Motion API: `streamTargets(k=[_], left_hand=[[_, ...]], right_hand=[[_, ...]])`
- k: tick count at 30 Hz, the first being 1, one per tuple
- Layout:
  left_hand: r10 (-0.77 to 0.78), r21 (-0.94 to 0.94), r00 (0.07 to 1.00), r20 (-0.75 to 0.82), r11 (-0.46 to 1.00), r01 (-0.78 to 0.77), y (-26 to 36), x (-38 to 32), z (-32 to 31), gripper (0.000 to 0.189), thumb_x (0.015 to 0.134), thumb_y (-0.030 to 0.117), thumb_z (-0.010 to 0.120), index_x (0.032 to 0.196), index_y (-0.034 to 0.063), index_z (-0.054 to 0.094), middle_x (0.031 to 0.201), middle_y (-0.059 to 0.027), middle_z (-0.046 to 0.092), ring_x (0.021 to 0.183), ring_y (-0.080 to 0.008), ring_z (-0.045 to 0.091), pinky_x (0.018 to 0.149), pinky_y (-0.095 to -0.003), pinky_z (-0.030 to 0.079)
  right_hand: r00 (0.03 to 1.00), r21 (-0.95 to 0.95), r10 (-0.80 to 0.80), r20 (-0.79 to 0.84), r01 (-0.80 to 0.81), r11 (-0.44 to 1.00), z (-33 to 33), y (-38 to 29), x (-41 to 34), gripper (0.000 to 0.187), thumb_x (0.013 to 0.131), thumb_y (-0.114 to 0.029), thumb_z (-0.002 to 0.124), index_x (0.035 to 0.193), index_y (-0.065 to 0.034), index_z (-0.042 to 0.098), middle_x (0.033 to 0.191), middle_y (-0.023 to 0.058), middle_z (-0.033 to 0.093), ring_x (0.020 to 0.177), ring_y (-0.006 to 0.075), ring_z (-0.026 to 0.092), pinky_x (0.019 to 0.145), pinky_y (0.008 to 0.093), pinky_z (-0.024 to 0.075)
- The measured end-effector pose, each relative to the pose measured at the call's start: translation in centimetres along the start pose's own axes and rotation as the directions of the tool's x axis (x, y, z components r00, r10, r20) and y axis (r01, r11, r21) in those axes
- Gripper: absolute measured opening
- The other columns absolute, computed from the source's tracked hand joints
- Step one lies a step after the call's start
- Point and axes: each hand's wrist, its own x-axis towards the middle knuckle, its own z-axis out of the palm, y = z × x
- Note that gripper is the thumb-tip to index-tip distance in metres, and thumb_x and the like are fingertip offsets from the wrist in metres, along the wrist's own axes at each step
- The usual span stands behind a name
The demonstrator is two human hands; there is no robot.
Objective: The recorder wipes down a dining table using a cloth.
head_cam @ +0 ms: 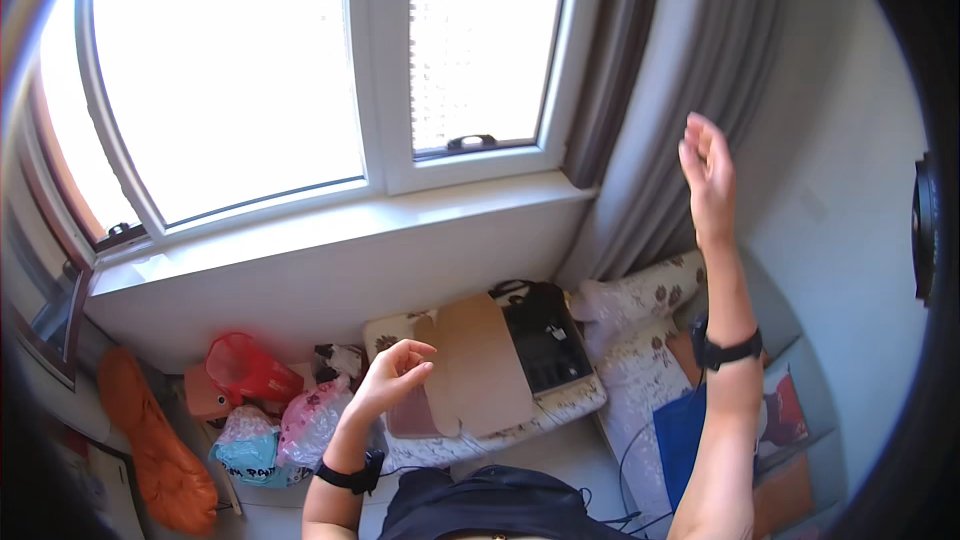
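Observation:
My left hand (394, 377) is raised with fingers curled and nothing in it; an opened cardboard box (487, 360) lies beyond it on a flower-patterned sofa seat (577, 396). Higher up at the right, my right hand (709, 176) is held in front of the grey curtain (667, 90), fingers bent and slightly apart, holding nothing. Whether it touches the cloth I cannot tell. Black bands with small devices sit around both forearms. Beside the box's flap, a black case or insert (551, 337) holds small items.
A white-framed window (379, 90) and its sill (337, 221) stand ahead. Lower left are a red plastic bag (251, 371), a pink patterned plastic bag (315, 420), a blue package (251, 457) and an orange cushion-like object (161, 457). A blue folder-like item (679, 439) and cables lie at the right.

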Motion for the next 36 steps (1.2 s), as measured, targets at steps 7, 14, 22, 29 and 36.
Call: streamTargets(k=[7,14,22,29,36], left_hand=[[0.003,-0.021,0.961,-0.276,1.0,-0.009,-5.1,0.3,-7.7,0.021,0.078,0.008,0.056,0.098,0.0001,0.051,0.069,0.0012,0.051,0.063,-0.0049,0.048,0.056,-0.0183,0.039],[-0.134,-0.108,0.832,-0.539,0.99,0.09,-9.5,-3.3,-11.6,0.019,0.077,0.007,0.056,0.095,0.0006,0.053,0.072,-0.0021,0.055,0.066,-0.0075,0.051,0.06,-0.0203,0.042],[-0.375,-0.347,0.521,-0.766,0.925,0.155,-15.2,-8.6,-11.8,0.019,0.076,0.003,0.056,0.094,-0.0002,0.053,0.072,-0.0038,0.056,0.063,-0.0079,0.053,0.058,-0.0195,0.045],[-0.442,-0.36,0.477,-0.76,0.897,0.259,-16.3,-4.3,-12.1,0.027,0.073,0.013,0.06,0.095,-0.0015,0.054,0.072,-0.0088,0.059,0.063,-0.0123,0.056,0.058,-0.0243,0.045],[-0.321,-0.037,0.545,-0.774,0.883,0.467,-13.8,1.1,-12.6,0.03,0.073,0.022,0.058,0.096,0.0029,0.054,0.078,-0.0141,0.061,0.074,-0.0231,0.06,0.067,-0.032,0.047]], right_hand=[[0.94,-0.039,-0.34,-0.021,0.339,0.94,20.7,-5.3,14.9,0.046,0.079,-0.03,0.054,0.112,0.0012,0.044,0.113,0.0175,0.047,0.107,0.0264,0.045,0.089,0.0336,0.0356],[0.874,-0.375,-0.474,-0.106,0.407,0.833,37.6,-6.9,25.4,0.054,0.072,-0.036,0.058,0.107,0.0029,0.045,0.105,0.0241,0.049,0.098,0.0365,0.049,0.084,0.0398,0.0399],[0.931,-0.483,0.022,-0.364,-0.209,0.85,47.3,-5.7,33.5,0.054,0.078,-0.041,0.041,0.114,-0.0001,0.038,0.124,0.0206,0.026,0.107,0.0375,0.032,0.084,0.0475,0.0358],[0.829,-0.6,-0.423,-0.365,0.138,0.788,46.8,-0.2,33.9,0.042,0.085,-0.045,0.03,0.095,-0.0084,0.048,0.085,0.0123,0.061,0.076,0.0354,0.058,0.063,0.0455,0.0453],[0.621,-0.696,-0.783,0.044,0.581,0.422,42.3,3.2,38.5,0.041,0.084,-0.052,0.029,0.094,-0.0177,0.047,0.081,0.006,0.062,0.066,0.0297,0.059,0.048,0.0379,0.0457]])
